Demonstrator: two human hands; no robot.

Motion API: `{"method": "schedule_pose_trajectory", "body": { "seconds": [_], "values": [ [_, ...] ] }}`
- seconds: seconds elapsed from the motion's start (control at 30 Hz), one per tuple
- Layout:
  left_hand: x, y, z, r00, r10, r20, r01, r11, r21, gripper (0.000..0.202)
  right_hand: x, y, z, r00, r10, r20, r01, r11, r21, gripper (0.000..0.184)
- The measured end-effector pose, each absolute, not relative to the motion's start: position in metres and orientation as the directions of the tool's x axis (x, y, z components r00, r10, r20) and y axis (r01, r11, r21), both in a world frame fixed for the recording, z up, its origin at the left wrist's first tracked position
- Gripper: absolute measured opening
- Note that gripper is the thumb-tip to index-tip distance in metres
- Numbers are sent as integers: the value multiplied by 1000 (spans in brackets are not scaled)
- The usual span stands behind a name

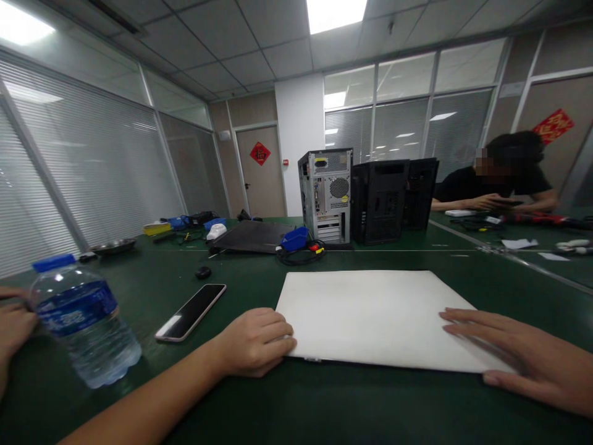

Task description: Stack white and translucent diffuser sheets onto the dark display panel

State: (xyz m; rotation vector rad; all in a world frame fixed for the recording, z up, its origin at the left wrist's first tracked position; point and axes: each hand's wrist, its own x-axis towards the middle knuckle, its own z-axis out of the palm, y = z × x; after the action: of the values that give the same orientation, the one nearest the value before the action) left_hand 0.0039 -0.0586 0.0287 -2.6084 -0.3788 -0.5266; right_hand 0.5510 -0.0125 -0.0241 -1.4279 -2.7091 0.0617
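Note:
A flat white panel [375, 315] lies on the green table [324, 408] right in front of me. My left hand [254, 343] is curled at the panel's near left corner, with the fingertips closed on its edge. My right hand [514, 352] lies flat on the near right corner, fingers stretched out and pointing left. The thumb rests off the panel on the table.
A water bottle [83, 321] stands at the left, with another person's hand [13, 324] beside it. A phone [191, 312] lies left of the panel. Three computer towers [365, 194], a dark panel [252, 236] and cables [301, 252] sit further back. A person [504, 176] sits at the far right.

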Motion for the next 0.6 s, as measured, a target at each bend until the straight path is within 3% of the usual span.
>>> {"method": "schedule_pose_trajectory", "body": {
  "seconds": [0.33,0.6],
  "values": [
    [3,-59,28,891,177,419,350,-854,-385,15,564,-4,-37,-568,822,49,816,570,-99,78],
    [7,-63,37,877,139,460,360,-823,-439,13,555,-10,-23,-581,805,118,804,591,-70,69]
  ]
}}
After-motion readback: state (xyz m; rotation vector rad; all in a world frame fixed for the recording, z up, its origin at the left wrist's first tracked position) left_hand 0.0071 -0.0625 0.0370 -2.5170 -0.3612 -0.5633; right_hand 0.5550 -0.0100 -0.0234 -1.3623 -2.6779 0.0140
